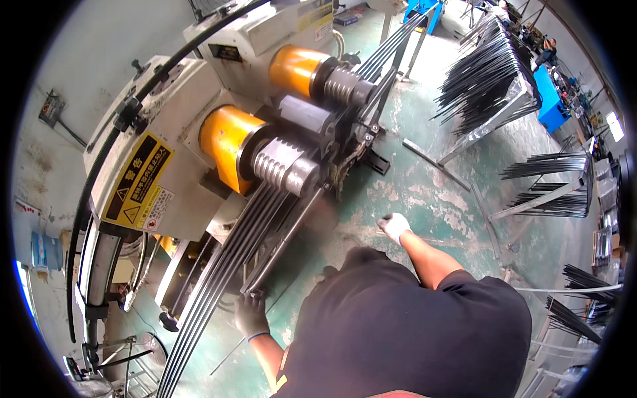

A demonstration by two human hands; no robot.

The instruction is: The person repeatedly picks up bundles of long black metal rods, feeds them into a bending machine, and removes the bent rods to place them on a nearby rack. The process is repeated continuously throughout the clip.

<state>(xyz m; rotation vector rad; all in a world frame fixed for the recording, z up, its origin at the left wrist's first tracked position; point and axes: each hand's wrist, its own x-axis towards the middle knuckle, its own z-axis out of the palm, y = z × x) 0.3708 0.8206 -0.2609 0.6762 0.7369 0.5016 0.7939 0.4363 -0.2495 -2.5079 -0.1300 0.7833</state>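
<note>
My left hand, in a grey glove with a blue cuff, is at the lower end of a metal guide bar. Its fingers point up beside that end, apart and not wrapped round it; whether they touch it I cannot tell. Left of this hand, several dark parallel rods slope from the lower edge up into the grooved steel rollers of a machine. My right hand, in a pale glove, hangs over the floor right of the machine. Its fingers are curled, with nothing visible in them.
Orange roller housings stick out from the white machine body; more grooved rollers sit beyond. A black hose arches over its left side. Racks of bent black rods stand at the right. A metal bar crosses the green floor.
</note>
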